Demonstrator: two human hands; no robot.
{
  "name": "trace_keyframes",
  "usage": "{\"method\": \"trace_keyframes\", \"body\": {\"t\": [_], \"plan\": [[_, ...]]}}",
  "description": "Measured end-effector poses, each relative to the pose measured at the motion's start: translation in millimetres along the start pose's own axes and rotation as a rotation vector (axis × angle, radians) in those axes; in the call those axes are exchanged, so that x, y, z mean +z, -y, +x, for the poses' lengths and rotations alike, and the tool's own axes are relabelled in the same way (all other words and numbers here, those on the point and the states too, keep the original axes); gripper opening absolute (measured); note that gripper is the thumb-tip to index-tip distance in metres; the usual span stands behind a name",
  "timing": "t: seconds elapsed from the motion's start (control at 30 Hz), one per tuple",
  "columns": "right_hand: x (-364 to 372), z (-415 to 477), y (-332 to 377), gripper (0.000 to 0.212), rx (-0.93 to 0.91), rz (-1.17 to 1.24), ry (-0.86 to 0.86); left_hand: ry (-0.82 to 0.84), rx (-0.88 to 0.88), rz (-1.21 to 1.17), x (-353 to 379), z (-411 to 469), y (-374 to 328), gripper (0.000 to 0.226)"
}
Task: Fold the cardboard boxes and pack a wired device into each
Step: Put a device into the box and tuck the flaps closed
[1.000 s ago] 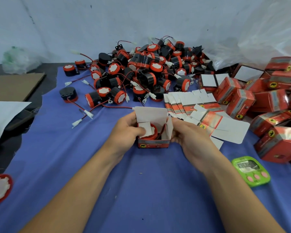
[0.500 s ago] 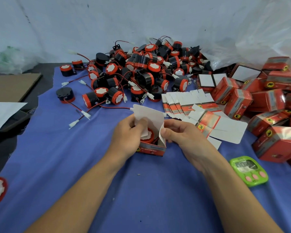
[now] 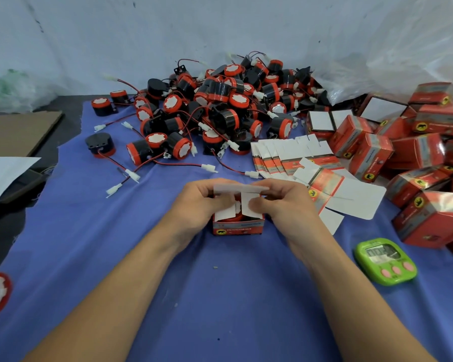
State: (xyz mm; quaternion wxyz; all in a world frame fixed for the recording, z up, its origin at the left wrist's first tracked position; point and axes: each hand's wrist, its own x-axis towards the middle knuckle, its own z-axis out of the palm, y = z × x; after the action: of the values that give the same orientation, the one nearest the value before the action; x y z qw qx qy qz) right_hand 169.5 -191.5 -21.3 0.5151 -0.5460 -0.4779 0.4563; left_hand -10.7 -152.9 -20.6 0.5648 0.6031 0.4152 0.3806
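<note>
One small red cardboard box with white inner flaps (image 3: 238, 226) stands on the blue cloth (image 3: 220, 296) at the centre of the view, its top not yet closed. A round red-rimmed wired device (image 3: 230, 218) shows inside it under the flaps. The left hand (image 3: 200, 202) curls round the box's nine o'clock side and pinches a white side flap. The right hand (image 3: 281, 203) grips the three o'clock side, its thumb pressing the other side flap inward and its fingers holding the long lid flap above. This box looks one step from done: the lid has yet to be tucked in.

At two to three o'clock lies a heap of closed red boxes (image 3: 416, 155), seemingly packed. Much remains: a large pile of loose black-and-red wired devices (image 3: 220, 111) at twelve o'clock, and a fanned stack of flat unfolded box blanks (image 3: 285, 158) at one o'clock.
</note>
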Motion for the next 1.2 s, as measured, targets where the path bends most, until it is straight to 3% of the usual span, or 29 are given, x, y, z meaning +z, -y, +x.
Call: {"method": "trace_keyframes", "body": {"t": [0.13, 0.23, 0.3, 0.37, 0.43, 0.57, 0.63, 0.8, 0.9, 1.03, 1.13, 1.2], "plan": [[-2, 4, 3, 0.040, 0.046, 0.008, 0.066, -0.088, 0.062, 0.131, -4, 0, 0, 0.016], [-9, 7, 4, 0.039, 0.075, 0.014, 0.147, -0.164, 0.160, 0.295, -2, -2, 4, 0.026], [-10, 8, 2, 0.038, 0.055, -0.009, 0.147, -0.237, 0.307, 0.455, 0, -6, 1, 0.026], [-7, 7, 0, 0.036, 0.024, -0.010, 0.132, -0.304, 0.568, 0.687, 1, -11, -5, 0.016], [-3, 6, 0, 0.033, -0.007, -0.008, 0.089, -0.259, 0.675, 0.737, 0, -13, -4, 0.018], [1, 0, -4, 0.024, -0.151, -0.202, -0.223, -0.069, 0.248, 0.567, -15, -13, -7, 0.036], [3, -5, -6, 0.020, -0.157, -0.301, -0.256, 0.009, 0.172, 0.523, -21, -13, -8, 0.039], [-4, -9, -2, 0.018, -0.007, -0.065, -0.068, 0.143, 0.083, 0.373, -22, -19, -10, 0.038], [-9, -11, 0, 0.023, 0.066, 0.052, 0.049, 0.075, 0.149, 0.504, -17, -24, -9, 0.050], [-13, -13, 4, 0.023, 0.132, 0.189, 0.042, 0.156, 0.139, 0.560, -20, -29, -7, 0.053], [-16, -21, 3, 0.019, 0.042, -0.035, 0.111, 0.201, 0.118, 0.529, -23, -30, -9, 0.055], [-20, -26, 4, 0.034, -0.022, -0.187, 0.234, 0.203, 0.136, 0.536, -22, -30, -10, 0.054]]}}
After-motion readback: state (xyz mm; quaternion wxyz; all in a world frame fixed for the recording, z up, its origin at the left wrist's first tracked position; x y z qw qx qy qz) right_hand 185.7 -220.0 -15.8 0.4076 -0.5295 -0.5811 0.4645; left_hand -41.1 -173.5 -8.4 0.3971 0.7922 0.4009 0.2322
